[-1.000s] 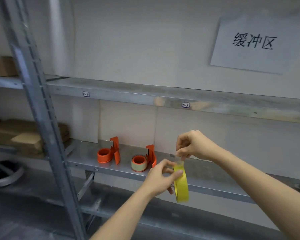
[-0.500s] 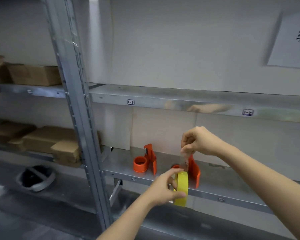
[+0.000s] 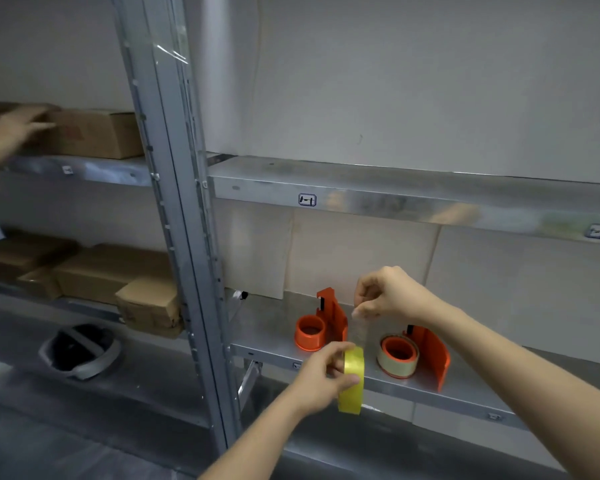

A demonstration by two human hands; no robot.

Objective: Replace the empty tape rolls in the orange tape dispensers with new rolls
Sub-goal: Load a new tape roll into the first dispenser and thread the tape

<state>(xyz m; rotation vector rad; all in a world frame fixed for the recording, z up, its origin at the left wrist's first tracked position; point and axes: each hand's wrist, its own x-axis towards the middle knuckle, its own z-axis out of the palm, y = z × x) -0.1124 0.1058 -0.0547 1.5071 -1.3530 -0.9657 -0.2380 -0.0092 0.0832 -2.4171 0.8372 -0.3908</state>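
Note:
My left hand point(image 3: 323, 377) grips a yellow tape roll point(image 3: 352, 381) upright, in front of the metal shelf's point(image 3: 440, 393) edge. Above it, my right hand point(image 3: 383, 294) pinches the roll's clear tape end point(image 3: 360, 329), pulled up as a short strip. On the shelf behind stand two orange tape dispensers. The left dispenser point(image 3: 321, 322) has a bare orange core. The right dispenser point(image 3: 420, 355) carries a thin pale roll around its core.
A grey steel upright point(image 3: 177, 220) stands left of my hands. Cardboard boxes point(image 3: 94, 133) sit on the left shelves, where another person's hand point(image 3: 11, 133) reaches. A round dark bin point(image 3: 80, 351) lies on the floor. An upper shelf point(image 3: 395, 192) runs overhead.
The view has swung left, so the shelf and dispensers sit further right. My right hand has drawn the tape end a little farther from the roll. Another person's hand has come in at the left.

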